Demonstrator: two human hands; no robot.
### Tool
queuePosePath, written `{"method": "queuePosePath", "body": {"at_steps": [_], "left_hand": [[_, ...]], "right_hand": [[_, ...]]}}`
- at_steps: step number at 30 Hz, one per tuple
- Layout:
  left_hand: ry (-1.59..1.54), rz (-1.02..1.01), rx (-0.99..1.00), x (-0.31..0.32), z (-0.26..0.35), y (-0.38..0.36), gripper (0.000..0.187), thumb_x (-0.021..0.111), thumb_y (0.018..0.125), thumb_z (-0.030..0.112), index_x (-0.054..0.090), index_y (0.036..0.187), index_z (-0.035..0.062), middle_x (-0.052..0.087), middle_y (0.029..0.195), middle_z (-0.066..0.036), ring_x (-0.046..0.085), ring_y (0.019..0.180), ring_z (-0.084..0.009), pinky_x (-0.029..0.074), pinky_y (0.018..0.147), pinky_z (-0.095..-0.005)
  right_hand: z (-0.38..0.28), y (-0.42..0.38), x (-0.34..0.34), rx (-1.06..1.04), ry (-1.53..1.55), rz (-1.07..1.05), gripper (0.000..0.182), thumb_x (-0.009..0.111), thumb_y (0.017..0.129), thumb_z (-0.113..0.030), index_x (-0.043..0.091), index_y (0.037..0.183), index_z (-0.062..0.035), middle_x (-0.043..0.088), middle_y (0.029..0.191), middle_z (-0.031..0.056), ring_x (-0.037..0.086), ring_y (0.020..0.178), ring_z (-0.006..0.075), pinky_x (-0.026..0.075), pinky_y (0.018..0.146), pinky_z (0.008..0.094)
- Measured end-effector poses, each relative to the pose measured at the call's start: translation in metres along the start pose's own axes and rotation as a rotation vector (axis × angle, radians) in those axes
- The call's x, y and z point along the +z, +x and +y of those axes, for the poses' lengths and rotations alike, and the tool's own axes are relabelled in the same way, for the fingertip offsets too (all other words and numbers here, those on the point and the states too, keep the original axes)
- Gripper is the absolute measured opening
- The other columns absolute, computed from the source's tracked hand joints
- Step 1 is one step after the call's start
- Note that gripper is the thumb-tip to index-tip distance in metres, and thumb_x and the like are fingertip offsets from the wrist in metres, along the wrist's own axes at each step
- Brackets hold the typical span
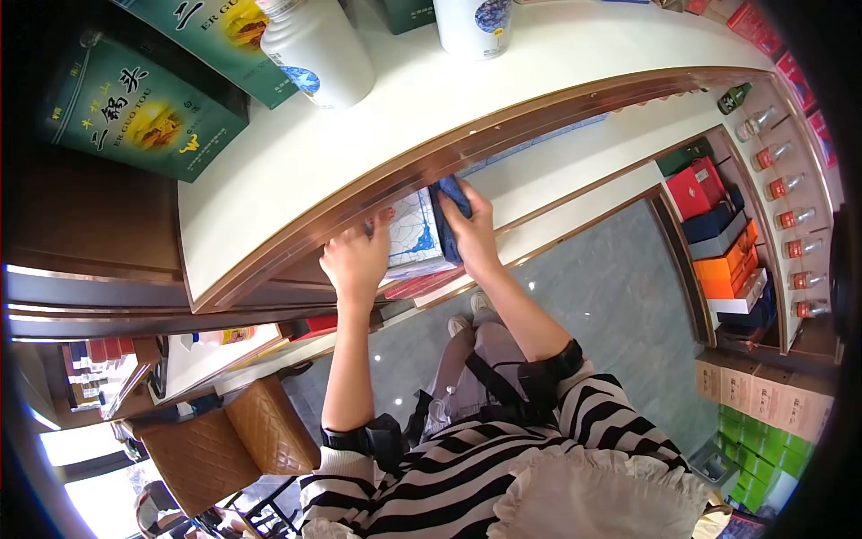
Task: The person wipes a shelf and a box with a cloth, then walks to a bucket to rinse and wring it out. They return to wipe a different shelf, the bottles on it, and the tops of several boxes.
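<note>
A white box with blue patterning [413, 226] sits on the shelf under the curved counter edge, its far end hidden by that edge. My left hand [356, 258] is closed on the box's left side, with some fingertips lost in the shadow there. In my right hand [473, 229] is a bunched dark blue cloth [447, 211], pressed against the right side of the box. My fingers curl over the top of the cloth.
The curved wooden counter edge [431, 171] passes just above my hands. On the counter stand white bottles [328, 54] and green boxes [144, 112]. Shelves at right hold bottles and an orange box [723, 269]. A brown chair [202, 445] stands at lower left.
</note>
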State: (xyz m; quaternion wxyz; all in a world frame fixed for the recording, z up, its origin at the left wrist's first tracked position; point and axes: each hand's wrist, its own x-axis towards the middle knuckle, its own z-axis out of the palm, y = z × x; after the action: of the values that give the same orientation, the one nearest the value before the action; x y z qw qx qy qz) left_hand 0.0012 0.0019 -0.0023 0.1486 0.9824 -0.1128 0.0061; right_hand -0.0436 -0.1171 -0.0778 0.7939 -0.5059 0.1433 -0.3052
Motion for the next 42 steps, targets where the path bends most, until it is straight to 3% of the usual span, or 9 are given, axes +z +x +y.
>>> {"method": "queuePosePath", "body": {"at_steps": [6, 10, 14, 20, 23, 27, 35, 37, 42], "left_hand": [[0.02, -0.019, -0.01, 0.0, 0.004, -0.001, 0.048, 0.035, 0.076, 0.053, 0.051, 0.098, 0.0135, 0.054, 0.091, -0.017, 0.05, 0.086, -0.0357, 0.039, 0.073, -0.0429], [0.026, 0.024, 0.029, 0.006, -0.001, 0.0, 0.048, 0.034, 0.076, 0.053, 0.051, 0.099, 0.0138, 0.053, 0.094, -0.018, 0.05, 0.087, -0.0362, 0.039, 0.073, -0.0432], [0.029, 0.128, 0.046, 0.007, -0.001, -0.002, 0.041, 0.04, 0.075, 0.044, 0.054, 0.094, 0.0106, 0.056, 0.085, -0.017, 0.053, 0.076, -0.0366, 0.042, 0.066, -0.0447], [0.018, 0.172, 0.071, 0.006, 0.004, -0.005, 0.037, 0.042, 0.075, 0.043, 0.054, 0.091, 0.0109, 0.057, 0.076, -0.015, 0.055, 0.07, -0.0354, 0.043, 0.061, -0.044], [0.005, 0.08, 0.021, -0.001, 0.005, -0.003, 0.045, 0.037, 0.075, 0.049, 0.053, 0.095, 0.0113, 0.054, 0.086, -0.018, 0.052, 0.079, -0.0356, 0.041, 0.068, -0.0434], [0.001, -0.038, -0.029, -0.002, 0.005, -0.001, 0.052, 0.033, 0.075, 0.056, 0.052, 0.099, 0.0137, 0.052, 0.095, -0.02, 0.05, 0.088, -0.036, 0.038, 0.074, -0.0434], [-0.015, 0.015, 0.0, 0.0, 0.006, -0.003, 0.05, 0.033, 0.075, 0.056, 0.053, 0.096, 0.0146, 0.053, 0.09, -0.019, 0.05, 0.087, -0.0358, 0.039, 0.073, -0.0434], [-0.012, 0.036, 0.003, -0.001, 0.005, -0.003, 0.05, 0.033, 0.075, 0.055, 0.053, 0.096, 0.0149, 0.054, 0.089, -0.019, 0.05, 0.087, -0.0357, 0.038, 0.073, -0.0432], [-0.013, 0.02, 0.004, 0.007, -0.001, 0.0, 0.049, 0.034, 0.076, 0.054, 0.052, 0.097, 0.014, 0.054, 0.091, -0.019, 0.05, 0.086, -0.0359, 0.039, 0.073, -0.0428]], "right_hand": [[0.12, -0.013, -0.062, 0.209, -0.3, 0.101, 0.018, 0.051, 0.071, -0.007, 0.055, 0.086, 0.001, 0.055, 0.066, 0.0098, 0.05, 0.06, 0.0127, 0.039, 0.057, 0.0254], [0.131, -0.025, -0.088, 0.399, -0.496, -0.019, 0.018, 0.051, 0.07, -0.004, 0.056, 0.087, 0.0016, 0.056, 0.062, 0.0087, 0.053, 0.058, 0.0141, 0.04, 0.054, 0.026], [0.102, -0.016, -0.082, 0.566, -0.066, 0.18, 0.014, 0.053, 0.072, -0.005, 0.055, 0.084, 0.0003, 0.052, 0.058, 0.0031, 0.044, 0.041, 0.0098, 0.035, 0.036, 0.0241], [-0.018, -0.002, -0.022, 0.231, 0.208, 0.106, 0.016, 0.054, 0.073, -0.009, 0.054, 0.086, 0.0019, 0.053, 0.069, 0.0011, 0.046, 0.058, 0.0066, 0.038, 0.052, 0.0211], [0.005, 0.001, -0.007, -0.052, -0.021, 0.003, 0.022, 0.053, 0.076, -0.009, 0.052, 0.093, 0.003, 0.054, 0.077, 0.0018, 0.048, 0.063, 0.0051, 0.039, 0.056, 0.0188], [0.042, 0.002, -0.025, 0.13, -0.093, 0.031, 0.022, 0.052, 0.073, -0.007, 0.052, 0.093, 0.0036, 0.055, 0.077, 0.0054, 0.048, 0.071, 0.0094, 0.039, 0.065, 0.0219], [0.145, -0.018, -0.088, 0.254, -0.464, 0.038, 0.018, 0.051, 0.073, -0.005, 0.054, 0.09, 0.0023, 0.055, 0.067, 0.0037, 0.048, 0.059, 0.0091, 0.04, 0.054, 0.0225], [0.145, -0.019, -0.096, 0.439, -0.57, 0.029, 0.022, 0.053, 0.068, -0.007, 0.057, 0.089, -0.0035, 0.059, 0.074, 0.0138, 0.057, 0.067, 0.02, 0.042, 0.06, 0.0278], [0.074, -0.002, -0.068, 0.447, -0.041, 0.228, 0.018, 0.052, 0.074, -0.008, 0.055, 0.089, 0.0006, 0.054, 0.069, 0.0033, 0.048, 0.056, 0.01, 0.039, 0.052, 0.0235]]}}
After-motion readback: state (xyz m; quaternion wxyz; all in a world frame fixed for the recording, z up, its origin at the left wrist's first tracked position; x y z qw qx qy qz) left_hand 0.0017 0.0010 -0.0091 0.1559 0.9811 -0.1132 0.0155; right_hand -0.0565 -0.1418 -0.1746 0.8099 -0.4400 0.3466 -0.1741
